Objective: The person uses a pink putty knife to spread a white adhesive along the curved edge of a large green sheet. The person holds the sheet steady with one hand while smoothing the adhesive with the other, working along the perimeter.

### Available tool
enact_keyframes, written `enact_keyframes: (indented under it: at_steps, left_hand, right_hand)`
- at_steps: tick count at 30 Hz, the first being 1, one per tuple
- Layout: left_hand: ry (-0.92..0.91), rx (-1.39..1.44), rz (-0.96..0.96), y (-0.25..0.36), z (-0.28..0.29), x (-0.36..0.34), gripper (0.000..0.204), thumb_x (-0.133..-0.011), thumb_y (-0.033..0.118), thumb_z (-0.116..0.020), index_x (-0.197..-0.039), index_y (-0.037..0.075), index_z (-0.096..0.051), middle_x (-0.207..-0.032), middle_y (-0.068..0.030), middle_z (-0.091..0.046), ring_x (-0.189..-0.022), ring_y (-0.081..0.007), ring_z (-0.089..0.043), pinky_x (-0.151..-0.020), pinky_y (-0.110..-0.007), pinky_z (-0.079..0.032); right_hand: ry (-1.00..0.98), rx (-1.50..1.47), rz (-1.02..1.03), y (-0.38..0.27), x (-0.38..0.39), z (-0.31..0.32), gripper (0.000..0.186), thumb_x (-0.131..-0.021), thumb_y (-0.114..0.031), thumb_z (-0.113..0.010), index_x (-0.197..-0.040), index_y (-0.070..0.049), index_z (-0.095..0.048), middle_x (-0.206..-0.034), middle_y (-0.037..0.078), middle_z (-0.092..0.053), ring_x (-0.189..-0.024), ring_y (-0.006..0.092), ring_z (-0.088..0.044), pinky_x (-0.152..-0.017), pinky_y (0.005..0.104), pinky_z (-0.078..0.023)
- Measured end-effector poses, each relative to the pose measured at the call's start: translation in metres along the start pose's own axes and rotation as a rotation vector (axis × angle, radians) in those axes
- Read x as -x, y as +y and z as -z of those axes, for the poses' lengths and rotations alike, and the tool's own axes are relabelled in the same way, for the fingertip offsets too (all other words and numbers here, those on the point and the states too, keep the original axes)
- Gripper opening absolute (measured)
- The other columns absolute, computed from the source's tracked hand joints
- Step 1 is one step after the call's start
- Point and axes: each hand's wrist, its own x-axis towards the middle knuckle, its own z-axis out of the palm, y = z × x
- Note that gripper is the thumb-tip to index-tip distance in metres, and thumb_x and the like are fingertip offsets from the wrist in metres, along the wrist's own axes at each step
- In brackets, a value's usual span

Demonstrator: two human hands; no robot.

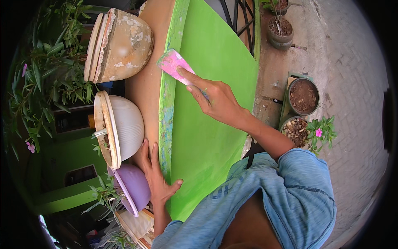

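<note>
My right hand [217, 99] grips a flat pink scraper [177, 66], with the forefinger stretched along it. Its far end, smudged with green, lies against the narrow edge strip [165, 137] of a low green wall [215, 66]. Along that strip the green paint is patchy, with blue, white and pinkish flecks showing. My left hand [155, 180] rests on the wall's brown top [145, 83] and edge, fingers stretched and thumb out, holding nothing. Just beside its fingers stand a white ribbed pot [128, 124] and a purple pot [139, 186].
A large weathered pot [128, 45] stands farther along the wall top. Leafy plants [54, 83] fill the left side. To the right, soil-filled pots [304, 95] and a pink-flowered plant [321, 133] line the wall's foot beside grey paving [352, 83]. Black metal bars [244, 20] show at the far end.
</note>
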Motion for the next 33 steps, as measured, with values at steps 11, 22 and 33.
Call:
enact_keyframes:
  at_steps: [11,22,33]
  left_hand:
    - [0.013,0.018,-0.043,-0.003,0.004,0.001,0.117,-0.081,0.089,-0.048,-0.161,0.004,-0.032,-0.163,-0.0283,-0.025,-0.151,-0.0461,-0.027,-0.121,-0.058,-0.023]
    - [0.074,0.048,-0.101,-0.005,0.002,0.001,0.111,-0.084,0.086,-0.046,-0.161,0.007,-0.032,-0.164,-0.0237,-0.028,-0.152,-0.0425,-0.028,-0.122,-0.056,-0.023]
    - [0.105,0.082,-0.191,-0.01,-0.001,0.002,0.1,-0.083,0.067,-0.063,-0.162,0.012,-0.032,-0.164,-0.023,-0.027,-0.149,-0.045,-0.032,-0.12,-0.057,-0.028]
  right_hand:
    - [-0.356,-0.046,0.094,0.016,0.026,0.042,0.063,-0.1,-0.015,-0.062,-0.159,-0.019,-0.04,-0.145,0.02,-0.058,-0.103,0.0397,-0.068,-0.095,0.0451,-0.053]
    - [-0.334,0.23,0.174,0.029,-0.011,0.044,0.052,-0.099,-0.043,-0.067,-0.138,-0.009,-0.061,-0.105,0.016,-0.074,-0.08,0.0296,-0.071,-0.082,0.0404,-0.056]
    - [-0.423,0.401,0.169,0.015,-0.029,0.036,0.052,-0.097,-0.05,-0.067,-0.123,-0.005,-0.071,-0.09,0.021,-0.075,-0.083,0.0275,-0.073,-0.076,0.0385,-0.054]
